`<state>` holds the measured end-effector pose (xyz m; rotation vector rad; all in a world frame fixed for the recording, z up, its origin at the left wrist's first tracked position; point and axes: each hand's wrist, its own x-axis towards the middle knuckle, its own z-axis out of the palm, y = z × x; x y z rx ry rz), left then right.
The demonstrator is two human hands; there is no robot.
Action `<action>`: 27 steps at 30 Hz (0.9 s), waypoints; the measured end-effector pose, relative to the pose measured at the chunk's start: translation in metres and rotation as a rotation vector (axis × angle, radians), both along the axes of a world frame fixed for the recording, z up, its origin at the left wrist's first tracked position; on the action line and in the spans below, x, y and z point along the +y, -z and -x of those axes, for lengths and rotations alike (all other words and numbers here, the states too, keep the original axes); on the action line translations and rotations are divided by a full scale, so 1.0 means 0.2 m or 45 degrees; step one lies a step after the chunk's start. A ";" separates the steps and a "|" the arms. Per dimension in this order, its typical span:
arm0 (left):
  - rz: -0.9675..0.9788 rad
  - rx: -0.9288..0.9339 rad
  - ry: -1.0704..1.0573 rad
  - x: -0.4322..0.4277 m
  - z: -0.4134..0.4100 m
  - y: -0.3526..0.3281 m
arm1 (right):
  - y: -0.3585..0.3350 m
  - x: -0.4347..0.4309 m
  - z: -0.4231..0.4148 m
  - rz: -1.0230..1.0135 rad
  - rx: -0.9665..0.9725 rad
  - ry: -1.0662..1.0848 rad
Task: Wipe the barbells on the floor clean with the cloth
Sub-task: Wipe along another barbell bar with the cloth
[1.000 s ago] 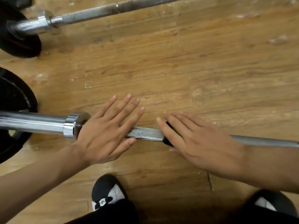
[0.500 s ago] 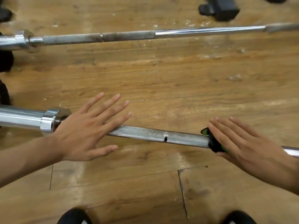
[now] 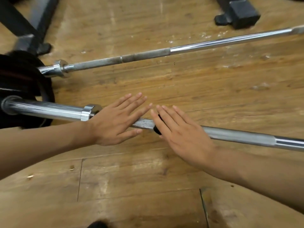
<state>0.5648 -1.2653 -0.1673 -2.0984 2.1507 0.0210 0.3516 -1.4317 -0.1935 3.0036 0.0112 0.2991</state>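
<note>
Two bare hands press flat on a long chrome steel barbell (image 3: 238, 136) lying on a worn wooden plank floor (image 3: 148, 178). The left hand (image 3: 115, 122) rests palm-down, fingers spread and straight, over the knurled shaft just beside the shiny collar (image 3: 89, 111); it grips nothing. The right hand (image 3: 182, 134), also flat with fingers extended, pins a small dark cloth (image 3: 157, 129) against the bar, only a black edge of it showing under the palm. The two sets of fingertips nearly meet above the shaft. Left of the left hand, the thick sleeve runs toward black weight plates (image 3: 21, 83) at the frame's edge. Beyond the fingertips, across a bare strip of floor, a second thinner steel barbell (image 3: 164, 52) lies at a slant. Farther off stand black metal rack feet (image 3: 238, 14). Right of the right hand, the shaft continues unobstructed to the frame's edge.
</note>
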 end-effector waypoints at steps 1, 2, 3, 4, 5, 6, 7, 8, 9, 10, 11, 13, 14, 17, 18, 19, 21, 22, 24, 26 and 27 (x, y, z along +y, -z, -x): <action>0.017 -0.026 -0.030 0.00 -0.01 0.00 | -0.01 -0.06 0.03 0.043 0.011 -0.028; 0.042 -0.042 -0.083 0.00 -0.01 0.00 | -0.01 -0.12 0.08 0.079 0.016 -0.045; 0.075 -0.037 -0.153 0.01 -0.01 0.00 | -0.01 -0.18 0.14 0.109 0.009 -0.044; 0.111 -0.016 -0.223 0.02 -0.02 0.02 | 0.00 -0.25 0.22 0.137 -0.001 -0.034; 0.141 0.006 -0.273 0.02 -0.02 0.03 | 0.00 -0.30 0.29 0.162 -0.011 -0.027; 0.166 0.022 -0.302 0.02 -0.02 0.04 | 0.00 -0.35 0.34 0.179 -0.015 -0.026; 0.191 0.035 -0.323 0.01 -0.02 0.06 | 0.00 -0.38 0.37 0.193 -0.016 -0.029; 0.216 0.049 -0.349 0.00 -0.02 0.07 | 0.00 -0.38 0.36 0.197 -0.027 -0.027; 0.239 0.065 -0.380 -0.02 -0.01 0.08 | 0.01 -0.37 0.33 0.186 -0.041 -0.010; 0.254 0.078 -0.409 -0.04 -0.01 0.08 | 0.02 -0.34 0.27 0.158 -0.055 0.014; 0.263 0.088 -0.430 -0.06 -0.01 0.09 | 0.02 -0.29 0.20 0.118 -0.066 0.021; 0.276 0.108 -0.454 -0.07 -0.02 0.09 | 0.04 -0.18 0.05 0.049 -0.083 0.001; 0.280 0.115 -0.458 -0.07 -0.03 0.09 | 0.04 -0.12 -0.04 0.036 -0.109 -0.014; 0.303 0.130 -0.458 -0.07 -0.04 0.09 | 0.03 -0.01 -0.23 0.050 -0.125 -0.032; 0.312 0.130 -0.465 -0.07 -0.05 0.09 | 0.03 -0.01 -0.23 0.065 -0.105 -0.037; 0.324 0.127 -0.475 -0.07 -0.05 0.09 | 0.02 -0.04 -0.21 0.078 -0.080 -0.033; 0.347 0.124 -0.493 -0.07 -0.04 0.09 | 0.00 -0.16 -0.08 0.089 -0.064 0.006; 0.353 0.127 -0.492 -0.08 -0.04 0.09 | 0.00 -0.23 0.01 0.115 -0.076 0.043; 0.360 0.129 -0.478 -0.08 -0.04 0.10 | -0.02 -0.34 0.20 0.174 -0.049 0.134; 0.374 0.122 -0.472 -0.07 -0.05 0.11 | -0.02 -0.35 0.26 0.175 -0.022 0.192; 0.378 0.118 -0.469 -0.08 -0.05 0.11 | -0.01 -0.33 0.24 0.157 -0.016 0.215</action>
